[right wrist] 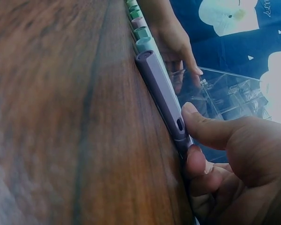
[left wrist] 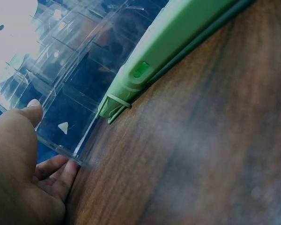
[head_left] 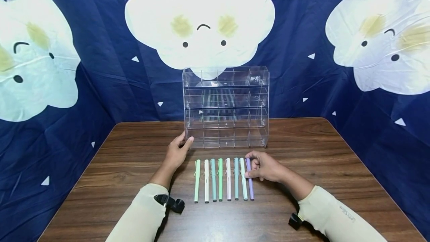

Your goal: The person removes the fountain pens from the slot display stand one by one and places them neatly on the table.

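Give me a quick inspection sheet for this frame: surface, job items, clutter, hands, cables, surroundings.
Surface: brown wood-grain table, no spills seen.
Job's things: eight pastel pens in a row, lying flat; purple pen at the right end, light green pen at the left end. Clear acrylic organiser stands upright behind them, compartments look empty.
Clutter: nothing seen.
Hands: left hand holds the organiser's lower left corner; right hand pinches the purple pen near its upper end, thumb on it. The pen lies on the table.
Cables: nothing seen; black wrist mounts on both sleeves.
Surroundings: dark blue cloth backdrop with white cloud faces.
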A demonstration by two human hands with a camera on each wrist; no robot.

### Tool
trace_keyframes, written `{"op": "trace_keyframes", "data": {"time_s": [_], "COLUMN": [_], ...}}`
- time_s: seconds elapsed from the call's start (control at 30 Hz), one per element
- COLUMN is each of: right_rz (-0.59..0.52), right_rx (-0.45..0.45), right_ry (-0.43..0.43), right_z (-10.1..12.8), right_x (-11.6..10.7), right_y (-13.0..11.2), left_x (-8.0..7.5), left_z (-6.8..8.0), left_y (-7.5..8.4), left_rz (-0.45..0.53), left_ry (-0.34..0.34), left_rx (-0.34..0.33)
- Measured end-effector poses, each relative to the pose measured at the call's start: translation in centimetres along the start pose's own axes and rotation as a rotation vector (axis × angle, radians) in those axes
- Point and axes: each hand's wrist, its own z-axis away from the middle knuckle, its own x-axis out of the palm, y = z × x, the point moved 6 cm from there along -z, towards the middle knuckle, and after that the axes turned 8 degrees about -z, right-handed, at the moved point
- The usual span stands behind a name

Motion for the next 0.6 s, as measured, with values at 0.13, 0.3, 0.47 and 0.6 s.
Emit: {"op": "trace_keyframes", "data": {"time_s": [0.13, 0.3, 0.47, 0.6], "right_rz": [-0.005, 0.005, -0.004, -0.018], "right_rx": [0.010, 0.023, 0.023, 0.028], "right_ry": [0.002, 0.003, 0.006, 0.026], "right_z": [0.00, 0.04, 0.08, 0.26], "right_x": [0.05, -0.16, -0.50, -0.72], "right_y": [0.10, 0.13, 0.21, 0.29], "left_x": [0.02, 0.09, 0.02, -0.47], "left_z": [0.03, -0.12, -0.16, 0.01], "left_y": [-0.09, -0.09, -0.11, -0.37], "left_rz": [-0.009, 0.013, 0.033, 0.042], "left_ry": [-0.001, -0.013, -0.050, -0.046], "left_rx": [0.003, 0.004, -0.001, -0.016]}}
